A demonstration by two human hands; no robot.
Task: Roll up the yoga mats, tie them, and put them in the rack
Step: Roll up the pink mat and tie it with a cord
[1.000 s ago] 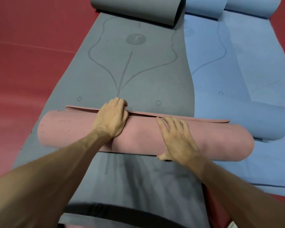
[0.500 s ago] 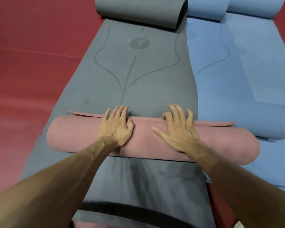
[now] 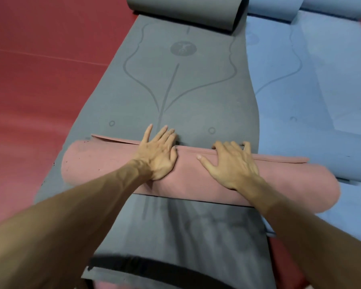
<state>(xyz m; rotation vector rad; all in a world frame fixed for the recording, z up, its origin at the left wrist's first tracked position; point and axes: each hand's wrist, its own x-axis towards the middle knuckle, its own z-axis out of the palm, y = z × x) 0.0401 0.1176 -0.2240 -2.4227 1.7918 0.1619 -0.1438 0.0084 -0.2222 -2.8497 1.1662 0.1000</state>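
Mats are covering most of the red floor (image 3: 40, 80). A grey mat (image 3: 175, 90) is lying flat, running away from the person, with its far end (image 3: 186, 9) curling up. A blue mat (image 3: 321, 90) is lying just beside it on the right.

A pink roll (image 3: 104, 163) is sitting crosswise on the grey mat, its right end reaching over onto the blue one. It is likely lying across the flat mats because they are giving it a soft, even bed to roll on. Nearly all of the pink mat is wound up, so the rolling step seems to be finishing. No tie or rack is showing.

Both hands are pressing down on the roll near its middle, probably to keep the winding tight and stop it springing back. The left hand (image 3: 157, 155) is lying flat and wide, holding nothing, its palm bearing on the crest and its fingers (image 3: 165, 132) reaching past onto the grey mat. The right hand (image 3: 231, 165) is also spread, thumb out, gripping nothing. Its arched fingertips (image 3: 217, 146) are pushing on the far side.

A thin loose edge (image 3: 117, 139) is sticking out along that far side, under both sets of fingers. They are apparently pinning it so the last turn goes over straight.
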